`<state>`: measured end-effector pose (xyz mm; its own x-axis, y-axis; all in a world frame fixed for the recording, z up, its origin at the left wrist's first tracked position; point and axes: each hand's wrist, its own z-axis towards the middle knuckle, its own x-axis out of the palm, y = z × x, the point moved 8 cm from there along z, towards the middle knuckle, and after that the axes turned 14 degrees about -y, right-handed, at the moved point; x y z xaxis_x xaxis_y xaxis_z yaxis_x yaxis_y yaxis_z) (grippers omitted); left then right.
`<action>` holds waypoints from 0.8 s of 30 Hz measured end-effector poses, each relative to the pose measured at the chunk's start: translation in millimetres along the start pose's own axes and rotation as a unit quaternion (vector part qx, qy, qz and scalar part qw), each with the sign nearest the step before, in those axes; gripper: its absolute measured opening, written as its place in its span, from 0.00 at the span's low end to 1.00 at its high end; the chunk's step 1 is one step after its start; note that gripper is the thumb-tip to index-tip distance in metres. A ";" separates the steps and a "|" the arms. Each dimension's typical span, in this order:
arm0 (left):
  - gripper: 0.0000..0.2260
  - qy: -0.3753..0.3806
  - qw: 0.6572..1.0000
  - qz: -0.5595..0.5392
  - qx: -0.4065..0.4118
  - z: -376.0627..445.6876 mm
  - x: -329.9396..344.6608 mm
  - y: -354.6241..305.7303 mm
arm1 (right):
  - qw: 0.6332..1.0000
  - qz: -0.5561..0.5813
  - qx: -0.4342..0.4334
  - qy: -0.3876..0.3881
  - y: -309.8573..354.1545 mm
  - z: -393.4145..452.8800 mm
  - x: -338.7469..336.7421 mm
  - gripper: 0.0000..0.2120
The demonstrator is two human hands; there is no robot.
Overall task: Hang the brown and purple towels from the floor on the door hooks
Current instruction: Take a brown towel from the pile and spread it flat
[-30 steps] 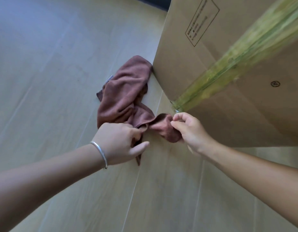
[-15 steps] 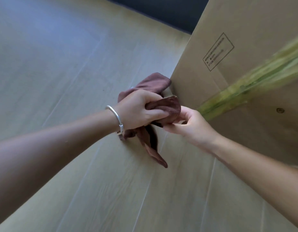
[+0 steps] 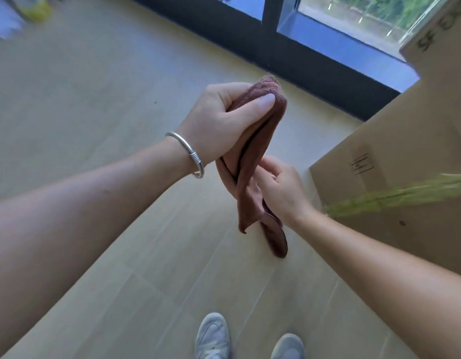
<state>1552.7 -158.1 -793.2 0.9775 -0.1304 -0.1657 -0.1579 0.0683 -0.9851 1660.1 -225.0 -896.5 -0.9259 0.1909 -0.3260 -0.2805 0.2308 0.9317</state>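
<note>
Brown terry cloth hangs bunched between my hands: the brown towel (image 3: 252, 151) is off the floor (image 3: 94, 112) and held in the air above my shoes (image 3: 213, 335), near the middle of my view. My left hand (image 3: 221, 120) grips its upper end, fingers and thumb curled tight round the cloth, a silver bangle (image 3: 190, 154) on that wrist. My right hand (image 3: 281, 187), at about five o'clock from the left, pinches the towel lower down where it twists; the tail droops past it toward six o'clock, clear of the floor.

At three o'clock stands a large cardboard box (image 3: 405, 164) with a green, blurred plant stem (image 3: 395, 195) across its face. At twelve to one o'clock runs a dark window frame (image 3: 289, 47) with glass above it. Something yellow (image 3: 35, 9) lies blurred at eleven o'clock.

I judge the pickup of the first towel to be done and the carry to the door about to begin. No door, no hooks and no purple towel show here, so I cannot say where they lie. The next move, as I read it, calls for turning to find the hooks, then shaking the twist out or finding a loop or an edge, so that the cloth sits over a hook rather than sliding off. The purple towel remains to be fetched afterwards.
</note>
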 end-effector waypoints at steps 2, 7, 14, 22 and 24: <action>0.15 -0.014 1.000 0.001 -0.001 0.9 -30.1 -31.1 | 0.983 0.169 0.069 0.007 45.3 -11.6 11.2 0.11; 0.15 -0.056 0.998 -0.008 -0.004 3.1 -102.6 -100.2 | 0.994 0.053 0.016 0.092 123.1 -41.6 42.3 0.11; 0.08 -0.159 0.987 -0.008 0.013 14.8 -203.3 -164.6 | 0.969 -0.186 -0.011 0.161 145.4 -53.3 82.8 0.12; 0.06 -0.298 0.951 0.081 -0.009 6.0 -366.9 -150.4 | 0.957 -0.261 -0.121 -0.034 246.5 18.9 73.9 0.10; 0.06 -0.340 0.934 0.102 -0.026 -10.2 -410.6 -140.4 | 0.961 -0.228 -0.153 -0.040 279.4 29.4 83.7 0.06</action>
<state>1172.0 -124.3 -587.3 0.7858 0.5404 -0.3006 -0.3409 -0.0271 -0.9397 1511.7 -116.5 -668.1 -0.6703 0.2116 -0.7113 -0.7248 0.0192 0.6887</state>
